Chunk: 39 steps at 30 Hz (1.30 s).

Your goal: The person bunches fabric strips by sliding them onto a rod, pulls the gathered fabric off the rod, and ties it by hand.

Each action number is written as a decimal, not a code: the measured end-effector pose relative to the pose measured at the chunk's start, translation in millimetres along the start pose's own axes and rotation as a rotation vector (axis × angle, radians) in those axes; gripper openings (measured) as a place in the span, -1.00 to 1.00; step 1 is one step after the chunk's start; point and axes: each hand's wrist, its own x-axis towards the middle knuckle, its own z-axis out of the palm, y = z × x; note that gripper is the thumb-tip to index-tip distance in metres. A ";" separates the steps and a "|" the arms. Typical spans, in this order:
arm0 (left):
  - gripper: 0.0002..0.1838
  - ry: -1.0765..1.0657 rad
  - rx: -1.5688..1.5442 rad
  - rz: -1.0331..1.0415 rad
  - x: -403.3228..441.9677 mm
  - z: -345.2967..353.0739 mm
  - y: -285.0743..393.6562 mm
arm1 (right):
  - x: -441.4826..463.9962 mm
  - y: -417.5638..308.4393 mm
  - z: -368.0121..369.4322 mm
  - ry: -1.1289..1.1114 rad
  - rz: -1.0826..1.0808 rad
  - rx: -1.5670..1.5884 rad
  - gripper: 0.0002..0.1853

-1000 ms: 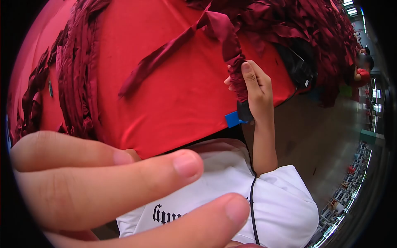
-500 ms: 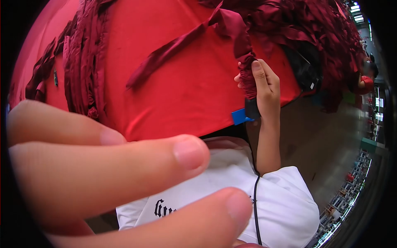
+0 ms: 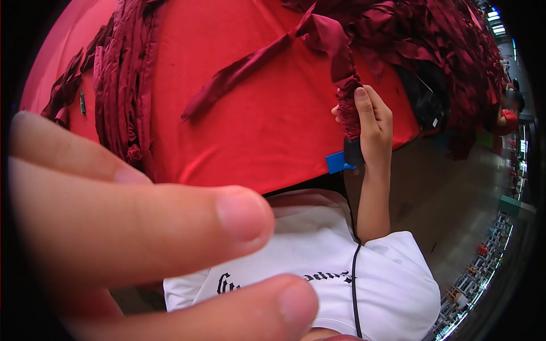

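Note:
My right hand point(image 3: 375, 122) is closed around the gathered, ruched part of a maroon fabric strip point(image 3: 348, 113). Beyond the hand the strip runs up over the red cloth, folds over, and trails off to the left in a smooth tail. Just below the gathers is a dark piece point(image 3: 353, 152), beside a small flat blue piece point(image 3: 335, 163) at the cloth's edge; how they join cannot be made out. Very close to the camera, my left hand point(image 3: 131, 227) fills the lower left, its fingers apart and nothing visible between them.
Red cloth point(image 3: 256, 153) covers the work surface. Long maroon strips point(image 3: 122, 79) lie stacked at the left, and a large maroon heap point(image 3: 421, 34) covers the upper right. Near it sits a black bag-like item point(image 3: 424, 96). A black cord point(image 3: 354, 273) hangs down the white shirt.
The view has shifted slightly, so the cloth and right hand appear a little farther right. My left fingers have moved slightly left. The right hand keeps its hold on the strip.

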 end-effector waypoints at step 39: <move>-0.59 0.026 0.023 0.058 12.9 -4.6 -9.0 | -0.2 2.5 -1.7 -0.002 -0.015 0.013 -0.63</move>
